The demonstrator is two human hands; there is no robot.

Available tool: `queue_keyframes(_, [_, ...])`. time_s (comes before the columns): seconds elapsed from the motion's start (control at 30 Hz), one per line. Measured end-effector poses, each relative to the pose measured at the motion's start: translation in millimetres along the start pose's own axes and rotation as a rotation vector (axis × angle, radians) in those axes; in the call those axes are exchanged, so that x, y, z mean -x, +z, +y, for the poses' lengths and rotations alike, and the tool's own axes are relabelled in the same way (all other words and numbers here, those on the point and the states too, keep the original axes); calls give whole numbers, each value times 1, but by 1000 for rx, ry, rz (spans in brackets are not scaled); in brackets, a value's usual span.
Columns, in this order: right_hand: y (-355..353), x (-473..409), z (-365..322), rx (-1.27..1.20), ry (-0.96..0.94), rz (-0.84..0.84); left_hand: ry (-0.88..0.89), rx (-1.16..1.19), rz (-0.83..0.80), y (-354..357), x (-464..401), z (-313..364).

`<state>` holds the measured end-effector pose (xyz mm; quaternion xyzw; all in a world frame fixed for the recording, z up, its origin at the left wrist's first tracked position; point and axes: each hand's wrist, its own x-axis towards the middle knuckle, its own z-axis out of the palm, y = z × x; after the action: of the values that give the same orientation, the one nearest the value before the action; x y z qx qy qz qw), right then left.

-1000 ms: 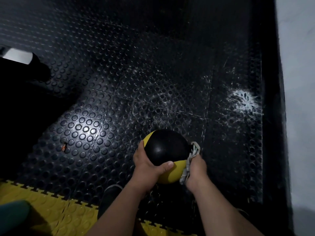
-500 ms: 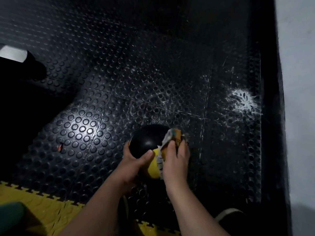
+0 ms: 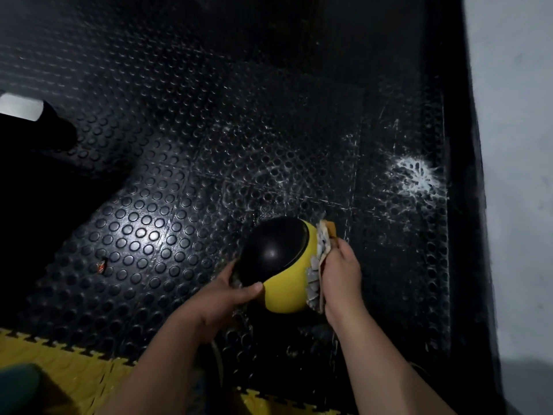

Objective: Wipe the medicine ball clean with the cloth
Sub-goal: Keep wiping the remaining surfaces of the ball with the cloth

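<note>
Your left hand (image 3: 221,298) grips the near-left side of the black-and-yellow medicine ball (image 3: 279,265), thumb laid across its front and fingers curled behind it. Your right hand (image 3: 339,283) presses the grey-and-orange cloth (image 3: 318,262) flat against the ball's right side, fingers together. You hold the ball above the studded black floor mat (image 3: 143,223), a white splash mark (image 3: 416,178) on the mat well to the ball's right.

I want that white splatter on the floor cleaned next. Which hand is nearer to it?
Right. The right hand, pressing the cloth to the ball's right side, is below-left of the splatter; the left hand is across the ball.
</note>
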<state>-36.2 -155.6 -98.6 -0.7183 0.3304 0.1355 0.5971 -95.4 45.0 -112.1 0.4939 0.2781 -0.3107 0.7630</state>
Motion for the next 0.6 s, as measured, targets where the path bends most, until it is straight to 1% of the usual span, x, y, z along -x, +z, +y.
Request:
queue_keyframes(0.03, [-3,1,2,49,-44,-6,24,-18,-3,2,-4,5])
queue_keyframes(0.1, [-1,8,7,168,-109,-10,12,-19,-8,16,-14,19])
queue_keyframes(0.17, [5,15,12,239,-166,-7,48,-139,110,33,-19,19])
queue_keyframes(0.2, [7,17,12,254,-148,-15,99,-208,185,35,-25,10])
queue_keyframes(0.23, [7,15,15,206,-87,-46,146,-262,223,37,-28,3])
queue_keyframes(0.27, [5,11,16,139,14,-58,171,-292,252,36,-29,-3])
queue_keyframes(0.3, [3,7,14,73,121,-62,188,-319,266,36,-27,-6])
queue_keyframes(0.33, [3,3,10,64,209,-53,197,-333,282,37,-25,-6])
queue_keyframes(0.37, [4,-1,6,22,267,-56,190,-343,295,38,-24,-6])
queue_keyframes(0.4, [8,-1,2,67,221,-48,182,-323,293,37,-26,-6])
queue_keyframes(0.43, [13,4,-1,163,85,-24,186,-285,290,36,-29,-6])
queue_keyframes(0.47, [18,10,-1,300,-78,-35,187,-253,298,34,-30,-7])
queue_keyframes(0.5, [20,15,1,392,-187,-46,180,-246,300,30,-32,-9])
queue_keyframes(0.53, [19,15,2,411,-220,-82,171,-233,299,25,-35,-14])
queue_keyframes(0.57, [17,8,2,374,-171,-103,181,-237,303,26,-31,-14])
queue_keyframes(0.6, [14,-2,2,289,-57,-104,206,-260,308,31,-23,-11])
